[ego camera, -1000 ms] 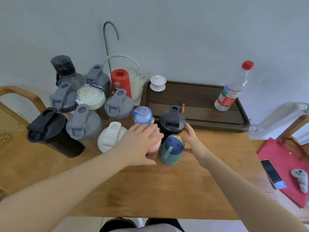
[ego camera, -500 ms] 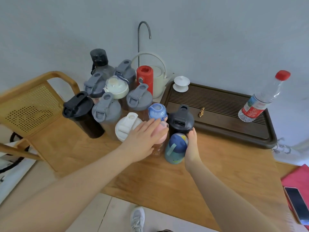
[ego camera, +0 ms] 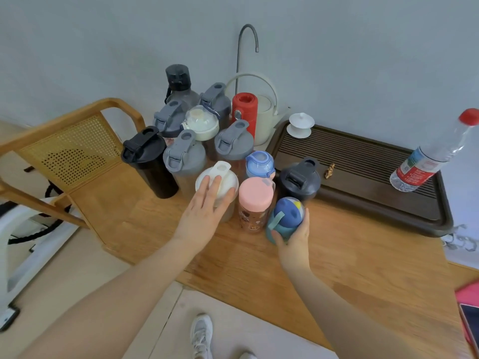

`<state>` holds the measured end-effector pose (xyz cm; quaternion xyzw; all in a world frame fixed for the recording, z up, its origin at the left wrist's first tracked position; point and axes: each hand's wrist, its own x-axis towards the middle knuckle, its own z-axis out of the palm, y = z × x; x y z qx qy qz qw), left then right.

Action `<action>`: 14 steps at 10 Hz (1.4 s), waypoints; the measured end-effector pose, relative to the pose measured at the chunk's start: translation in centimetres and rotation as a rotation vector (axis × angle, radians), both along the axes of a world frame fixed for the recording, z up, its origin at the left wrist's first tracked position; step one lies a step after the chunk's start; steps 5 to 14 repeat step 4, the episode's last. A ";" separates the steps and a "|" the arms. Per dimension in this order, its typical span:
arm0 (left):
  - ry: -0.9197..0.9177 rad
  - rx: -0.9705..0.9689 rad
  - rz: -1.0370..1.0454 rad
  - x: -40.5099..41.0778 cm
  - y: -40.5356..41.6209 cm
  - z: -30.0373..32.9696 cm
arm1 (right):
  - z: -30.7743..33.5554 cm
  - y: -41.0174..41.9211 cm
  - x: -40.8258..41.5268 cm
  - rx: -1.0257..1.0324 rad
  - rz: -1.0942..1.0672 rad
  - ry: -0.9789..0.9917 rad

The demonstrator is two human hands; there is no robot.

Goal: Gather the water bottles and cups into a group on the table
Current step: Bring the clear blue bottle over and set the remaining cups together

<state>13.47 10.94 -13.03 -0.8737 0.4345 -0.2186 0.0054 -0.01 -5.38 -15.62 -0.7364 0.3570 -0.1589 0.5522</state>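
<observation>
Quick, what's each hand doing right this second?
Left hand: open, fingers flat on the white-lidded shaker cup, not gripping.
Right hand: closed around the small blue-lidded teal bottle.

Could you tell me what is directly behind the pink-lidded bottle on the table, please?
Directly behind the pink-lidded bottle stands a small bottle with a light blue lid. Only its lid and upper part show; the pink-lidded bottle covers its lower body and base.

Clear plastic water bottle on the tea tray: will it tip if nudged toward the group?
Probably: the clear water bottle is tall and slim. It looks nearly empty, so likely light. The slatted tea tray may catch its base.
</observation>
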 end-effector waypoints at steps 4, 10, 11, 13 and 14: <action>0.024 -0.122 -0.205 2.1 0.7 4.6 | 4.5 0.6 -1.0 -0.489 0.036 0.141; 0.024 -0.122 -0.205 2.1 0.7 4.6 | 4.5 0.6 -1.0 -0.489 0.036 0.141; 0.024 -0.122 -0.205 2.1 0.7 4.6 | 4.5 0.6 -1.0 -0.489 0.036 0.141; 0.024 -0.122 -0.205 2.1 0.7 4.6 | 4.5 0.6 -1.0 -0.489 0.036 0.141; 0.024 -0.122 -0.205 2.1 0.7 4.6 | 4.5 0.6 -1.0 -0.489 0.036 0.141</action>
